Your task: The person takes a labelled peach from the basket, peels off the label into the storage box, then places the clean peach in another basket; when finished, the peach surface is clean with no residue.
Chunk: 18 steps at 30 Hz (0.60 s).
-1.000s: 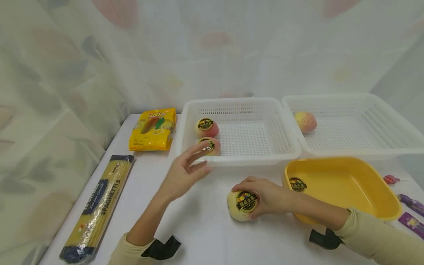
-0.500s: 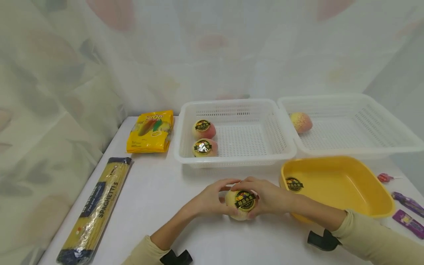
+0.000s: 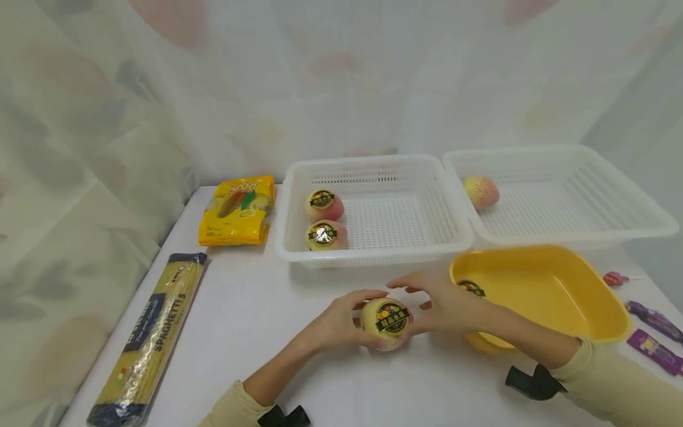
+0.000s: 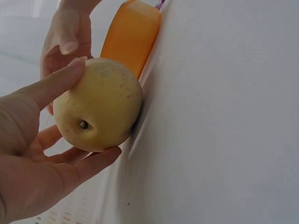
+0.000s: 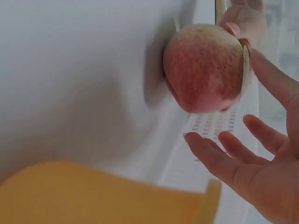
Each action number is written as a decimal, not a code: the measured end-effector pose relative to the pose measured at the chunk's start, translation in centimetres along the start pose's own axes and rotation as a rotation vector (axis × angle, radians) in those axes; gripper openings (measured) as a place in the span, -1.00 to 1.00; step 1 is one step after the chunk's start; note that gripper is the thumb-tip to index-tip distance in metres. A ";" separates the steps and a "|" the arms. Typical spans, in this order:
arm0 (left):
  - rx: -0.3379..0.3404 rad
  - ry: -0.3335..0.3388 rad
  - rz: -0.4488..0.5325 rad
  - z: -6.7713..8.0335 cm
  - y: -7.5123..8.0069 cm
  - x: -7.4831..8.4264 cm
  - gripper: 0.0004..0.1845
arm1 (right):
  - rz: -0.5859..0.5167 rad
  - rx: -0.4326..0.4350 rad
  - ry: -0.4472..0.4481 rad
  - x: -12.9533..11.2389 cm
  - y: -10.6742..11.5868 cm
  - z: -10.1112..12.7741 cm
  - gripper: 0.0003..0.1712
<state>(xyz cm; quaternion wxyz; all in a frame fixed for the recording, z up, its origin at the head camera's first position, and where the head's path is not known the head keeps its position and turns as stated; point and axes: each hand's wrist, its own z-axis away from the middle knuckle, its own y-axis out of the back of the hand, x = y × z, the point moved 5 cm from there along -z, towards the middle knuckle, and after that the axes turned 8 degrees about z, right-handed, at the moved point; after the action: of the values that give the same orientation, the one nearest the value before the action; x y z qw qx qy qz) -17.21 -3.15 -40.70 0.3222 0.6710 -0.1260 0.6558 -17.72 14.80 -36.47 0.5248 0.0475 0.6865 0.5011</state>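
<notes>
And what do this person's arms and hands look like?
The left hand and right hand are bare, without gloves. Plain beige sleeves stop short of the hands. An angular black piece juts out beside each sleeve's end; no cables show.

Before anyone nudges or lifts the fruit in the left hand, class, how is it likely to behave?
The fruit would probably roll if pushed, since its sides are rounded. It seems firm: no dent shows where the left hand grips it. Its sticker may peel, as its edge seems to stand off the skin.
</notes>
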 end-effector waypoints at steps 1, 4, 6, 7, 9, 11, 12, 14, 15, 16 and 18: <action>0.000 0.004 0.000 0.0 0.0 0.0 -0.20 | -0.012 0.012 -0.037 0.2 0.4 0.2 -0.21; 0.001 0.012 -0.010 0.0 0.0 0.0 -0.22 | -0.085 0.060 -0.129 0.8 1.3 0.7 -0.34; 0.001 0.011 -0.009 0.0 0.0 0.0 -0.21 | -0.218 0.055 -0.207 1.3 1.6 1.0 -0.43; 0.002 0.008 -0.005 0.0 0.0 0.1 -0.21 | -0.295 0.046 -0.255 1.5 1.5 1.1 -0.45; 0.003 0.005 0.003 0.0 0.0 0.1 -0.21 | -0.473 0.010 -0.359 2.0 1.1 1.3 -0.47; 0.003 0.002 0.014 -0.1 0.0 0.1 -0.21 | -0.590 -0.026 -0.450 2.2 0.6 1.4 -0.47; 0.002 0.001 0.016 -0.1 -0.1 0.2 -0.21 | -0.628 -0.042 -0.483 2.3 0.3 1.5 -0.49; 0.000 0.000 0.022 -0.1 -0.1 0.2 -0.20 | -0.664 -0.073 -0.531 2.4 -0.2 1.4 -0.53; -0.002 0.000 0.023 0.0 -0.1 0.2 -0.21 | -0.670 -0.087 -0.544 2.3 -0.4 1.4 -0.56; -0.003 0.000 0.023 0.0 -0.1 0.2 -0.21 | -0.668 -0.099 -0.553 2.3 -0.6 1.4 -0.58; -0.005 0.003 0.019 0.0 -0.1 0.1 -0.21 | -0.668 -0.121 -0.569 2.2 -0.9 1.2 -0.63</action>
<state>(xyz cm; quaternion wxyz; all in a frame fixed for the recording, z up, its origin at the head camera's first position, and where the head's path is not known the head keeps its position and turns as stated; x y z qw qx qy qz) -17.14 -3.00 -40.64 0.3177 0.6679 -0.1335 0.6596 -17.34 16.46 -38.59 0.8278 -0.0718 0.4617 0.3105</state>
